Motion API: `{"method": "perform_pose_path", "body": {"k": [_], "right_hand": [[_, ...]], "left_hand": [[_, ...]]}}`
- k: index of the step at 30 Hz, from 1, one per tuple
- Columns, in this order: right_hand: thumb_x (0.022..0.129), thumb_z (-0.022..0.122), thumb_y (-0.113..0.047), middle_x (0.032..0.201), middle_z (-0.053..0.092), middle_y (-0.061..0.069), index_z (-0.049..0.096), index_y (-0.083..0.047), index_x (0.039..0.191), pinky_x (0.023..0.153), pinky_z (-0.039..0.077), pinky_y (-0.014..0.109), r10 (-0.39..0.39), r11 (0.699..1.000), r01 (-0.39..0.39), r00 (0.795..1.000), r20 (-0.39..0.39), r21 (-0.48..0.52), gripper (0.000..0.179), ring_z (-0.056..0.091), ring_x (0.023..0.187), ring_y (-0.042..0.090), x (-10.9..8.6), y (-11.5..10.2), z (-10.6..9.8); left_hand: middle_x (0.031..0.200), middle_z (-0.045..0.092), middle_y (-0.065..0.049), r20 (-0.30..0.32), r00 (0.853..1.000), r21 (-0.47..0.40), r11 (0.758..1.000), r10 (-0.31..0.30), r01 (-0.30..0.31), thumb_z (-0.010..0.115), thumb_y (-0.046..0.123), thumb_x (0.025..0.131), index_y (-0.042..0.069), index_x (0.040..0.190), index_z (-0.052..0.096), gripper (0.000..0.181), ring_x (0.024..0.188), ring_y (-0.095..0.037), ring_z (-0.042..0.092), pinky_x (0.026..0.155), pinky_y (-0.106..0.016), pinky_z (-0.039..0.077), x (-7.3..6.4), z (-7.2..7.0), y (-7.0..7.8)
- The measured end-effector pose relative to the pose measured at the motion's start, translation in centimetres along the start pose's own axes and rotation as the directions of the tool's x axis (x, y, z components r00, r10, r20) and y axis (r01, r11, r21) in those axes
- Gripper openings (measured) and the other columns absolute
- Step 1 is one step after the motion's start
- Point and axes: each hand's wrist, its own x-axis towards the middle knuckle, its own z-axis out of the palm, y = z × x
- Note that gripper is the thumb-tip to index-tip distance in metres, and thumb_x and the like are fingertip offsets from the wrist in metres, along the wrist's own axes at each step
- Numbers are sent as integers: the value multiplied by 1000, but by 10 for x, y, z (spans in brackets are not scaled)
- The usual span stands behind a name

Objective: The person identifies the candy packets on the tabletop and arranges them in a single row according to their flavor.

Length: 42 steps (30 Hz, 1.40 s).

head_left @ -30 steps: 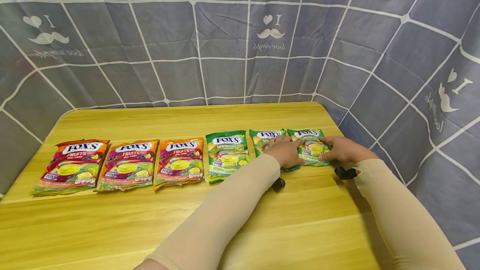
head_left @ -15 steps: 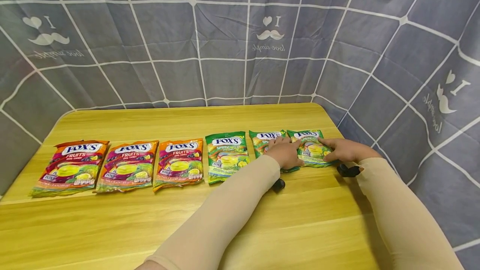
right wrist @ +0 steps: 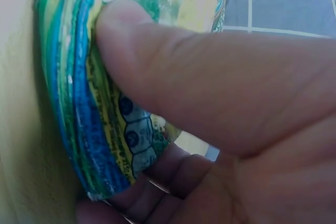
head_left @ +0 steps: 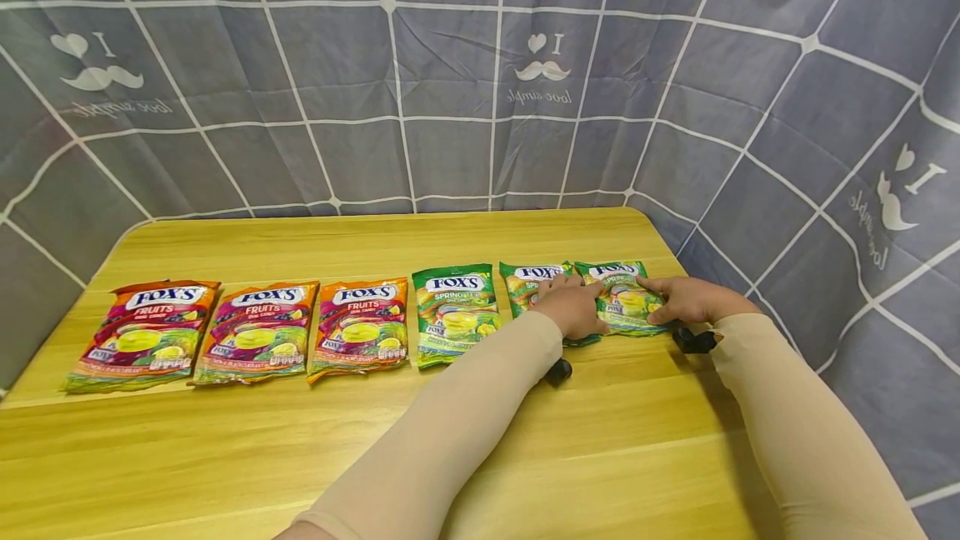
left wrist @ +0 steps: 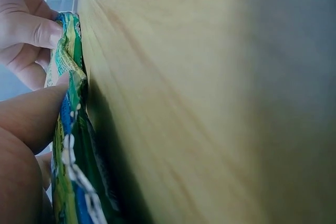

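Observation:
Three green Fox's spring tea candy bags lie in a row on the right half of the table. My left hand (head_left: 573, 309) rests spread over the middle green candy bag (head_left: 517, 283), hiding much of it, with its fingers reaching to the left edge of the rightmost green candy bag (head_left: 624, 307). At that bag's right side, my right hand (head_left: 693, 302) holds the edge. In the right wrist view its thumb (right wrist: 157, 61) presses on the bag's front, with the other fingers curled at the edge. The third green candy bag (head_left: 453, 315) lies left of my left hand.
Three orange-and-purple Fox's fruits candy bags, left (head_left: 150, 336), middle (head_left: 257, 336) and right (head_left: 360, 327), lie along the left half of the wooden table (head_left: 225, 457). A grey checked curtain (head_left: 450, 65) surrounds the table's back and sides.
My right hand has shifted very slightly to the right, with its grasp about the same. The left hand and the bags look unchanged.

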Motion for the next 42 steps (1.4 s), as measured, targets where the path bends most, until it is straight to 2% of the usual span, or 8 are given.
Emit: {"method": "perform_pose_path", "body": {"k": [8, 17, 29, 42], "right_hand": [[92, 80, -31, 148, 48, 43, 33, -1, 161, 109, 44, 66, -6, 1000, 5, 1000, -13, -9, 88, 53, 132, 55, 2, 4, 0], [93, 80, -33, 153, 42, 43, 32, -2, 162, 113, 41, 68, 2, 1000, -2, 1000, -2, -8, 90, 46, 139, 59, 3, 6, -2], [93, 81, -29, 154, 39, 43, 31, 0, 162, 114, 39, 68, 11, 1000, -11, 1000, 10, 12, 90, 44, 140, 60, 4, 6, -2], [93, 80, -29, 155, 39, 43, 30, -1, 162, 114, 39, 68, 13, 999, -13, 1000, 16, 32, 90, 43, 141, 59, 5, 7, -2]], "left_hand": [[177, 20, 5, -10, 1000, -16, 1000, 6, -6, 60, 66, 98, 46, 167, 21, 81, 166, -27, 11, 132, -49, 17, 0, 1, 0], [177, 20, 5, -12, 1000, 1, 1000, 2, -2, 60, 66, 98, 47, 166, 21, 81, 166, -27, 12, 132, -50, 18, 1, 0, -1], [177, 22, 4, -26, 1000, -3, 1000, 3, -3, 61, 66, 98, 45, 167, 23, 81, 165, -28, 14, 131, -51, 19, 3, 3, 0], [176, 23, 3, -37, 999, -2, 1000, 6, -6, 61, 65, 99, 44, 166, 25, 80, 165, -28, 15, 131, -51, 19, -1, 1, 1]]}}
